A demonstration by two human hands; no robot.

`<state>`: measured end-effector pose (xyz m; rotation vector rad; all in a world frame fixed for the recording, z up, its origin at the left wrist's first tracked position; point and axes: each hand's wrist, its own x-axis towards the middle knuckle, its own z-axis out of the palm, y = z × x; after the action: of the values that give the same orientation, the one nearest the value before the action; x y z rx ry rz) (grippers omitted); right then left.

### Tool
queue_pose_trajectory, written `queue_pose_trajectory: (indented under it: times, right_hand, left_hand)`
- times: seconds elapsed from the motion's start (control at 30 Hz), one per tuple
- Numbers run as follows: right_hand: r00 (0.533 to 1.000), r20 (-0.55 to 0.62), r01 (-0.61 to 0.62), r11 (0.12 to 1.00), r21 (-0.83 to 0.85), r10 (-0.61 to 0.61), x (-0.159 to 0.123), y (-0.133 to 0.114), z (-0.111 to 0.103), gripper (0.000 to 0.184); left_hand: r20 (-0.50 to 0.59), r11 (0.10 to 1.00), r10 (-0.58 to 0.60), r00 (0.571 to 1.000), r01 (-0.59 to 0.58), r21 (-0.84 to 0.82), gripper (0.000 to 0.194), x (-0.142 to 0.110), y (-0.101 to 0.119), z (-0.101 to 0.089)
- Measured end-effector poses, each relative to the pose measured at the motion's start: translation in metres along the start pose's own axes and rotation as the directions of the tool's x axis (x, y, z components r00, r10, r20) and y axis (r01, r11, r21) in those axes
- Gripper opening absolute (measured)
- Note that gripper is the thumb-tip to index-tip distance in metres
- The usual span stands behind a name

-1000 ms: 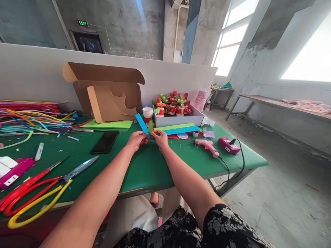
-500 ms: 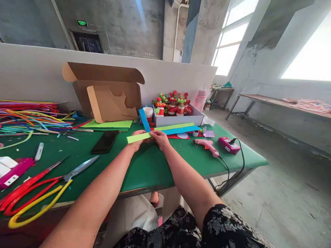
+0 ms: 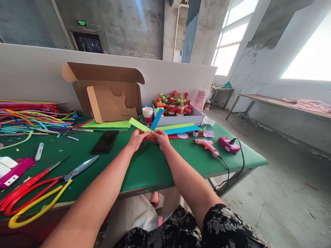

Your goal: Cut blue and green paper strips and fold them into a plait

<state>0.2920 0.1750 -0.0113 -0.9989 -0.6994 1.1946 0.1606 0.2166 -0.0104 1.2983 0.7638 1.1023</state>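
Observation:
Between my two hands are a light green paper strip point(image 3: 139, 124) and a blue paper strip point(image 3: 157, 119), meeting at my fingertips. The green one slants up to the left, the blue one up to the right. My left hand point(image 3: 136, 139) is closed in a pinch where they meet, and my right hand point(image 3: 160, 138) pinches the same spot from the other side. Fingers hide the joint itself. Just beyond my right hand, a longer blue strip point(image 3: 181, 130) and a longer green strip point(image 3: 178, 126) lie on the green table point(image 3: 152, 172).
A pink glue gun point(image 3: 208, 146) and a magenta power socket point(image 3: 229, 145) lie to the right. A box point(image 3: 178, 120) of decorated cups stands behind. Leftward are a black phone point(image 3: 105, 142), large scissors point(image 3: 59, 179), an open cardboard box point(image 3: 108, 74) and pipe cleaners point(image 3: 33, 117).
The green strip first folded across leftward over my left hand, then swung up to the left. The blue strip has swung from leaning left to leaning right. Both hands stay pinched together.

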Motion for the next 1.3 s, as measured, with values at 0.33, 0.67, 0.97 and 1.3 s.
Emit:
queue_pose_trajectory:
  times: [0.33,0.67,0.97,1.3]
  right_hand:
    - [1.0,-0.018,-0.022,1.0,-0.017,0.022,0.0028,0.0014,0.0005,0.024]
    - [0.999,-0.011,-0.042,0.997,-0.066,0.042,0.0012,0.0006,0.0013,0.019]
    - [0.999,-0.043,0.027,0.991,-0.13,-0.033,0.0019,0.0004,0.0016,0.023]
    - [0.995,-0.043,0.083,0.983,-0.166,-0.092,0.0002,-0.0009,0.0028,0.03]
  left_hand:
    - [-0.068,0.99,-0.053,0.996,0.061,0.125,0.035,0.0072,-0.0085,-0.0056]
    - [-0.109,0.987,-0.034,0.993,0.051,0.155,0.034,0.0097,-0.0099,-0.0067]
    - [-0.078,0.995,-0.047,0.996,0.054,0.085,0.035,0.0077,-0.0093,-0.0042]
    - [-0.041,0.994,-0.08,0.996,0.083,0.071,0.036,0.0057,-0.0033,-0.0069]
